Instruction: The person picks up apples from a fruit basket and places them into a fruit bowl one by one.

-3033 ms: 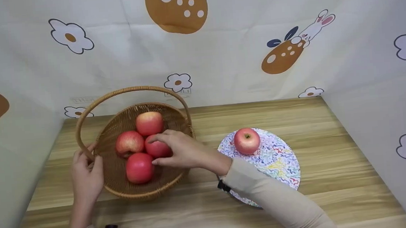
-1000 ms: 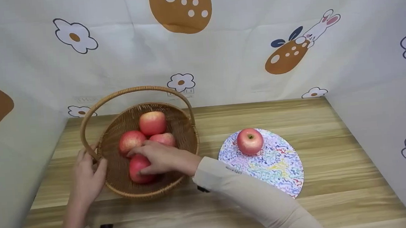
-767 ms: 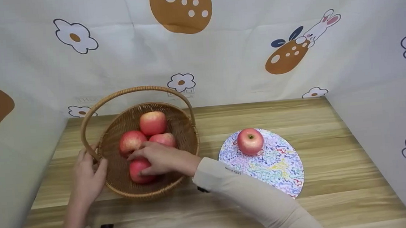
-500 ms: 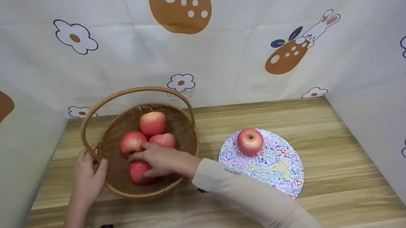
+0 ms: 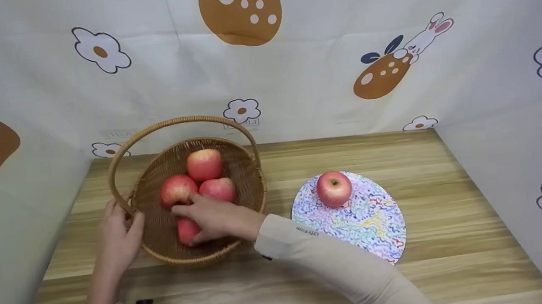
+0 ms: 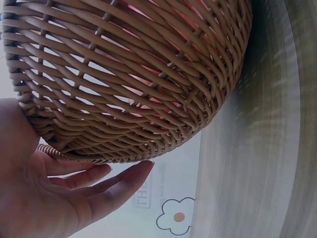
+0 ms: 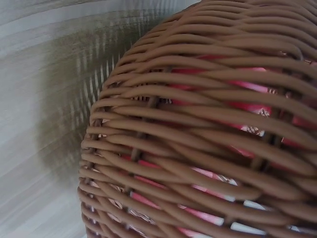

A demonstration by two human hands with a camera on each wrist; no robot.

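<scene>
A brown wicker basket (image 5: 202, 260) with an arched handle stands on the table, holding several red apples. At its left side my left hand (image 5: 122, 236) holds the rim near the foot of the handle. In the left wrist view, the left fingers (image 6: 121, 193) lie along the outside of the weave. My right hand (image 5: 215, 216) reaches inside and grips the front apple (image 5: 187, 230), partly covering it. Around it sit the left apple (image 5: 177, 191), the back apple (image 5: 204, 165) and the right apple (image 5: 219, 190). The wicker hides the right hand in the right wrist view.
Right of the basket, a round plate (image 5: 344, 226) with a colourful squiggle pattern bears one apple (image 5: 334, 189) near its back edge. The right forearm crosses over the plate's front. A printed cloth (image 5: 303, 72) encloses the back and sides of the wooden table (image 5: 450, 215).
My right hand has left the right-hand apple for the front one. Over the last half second that apple shifts slightly to the right in its grip. My left hand stays at the rim.
</scene>
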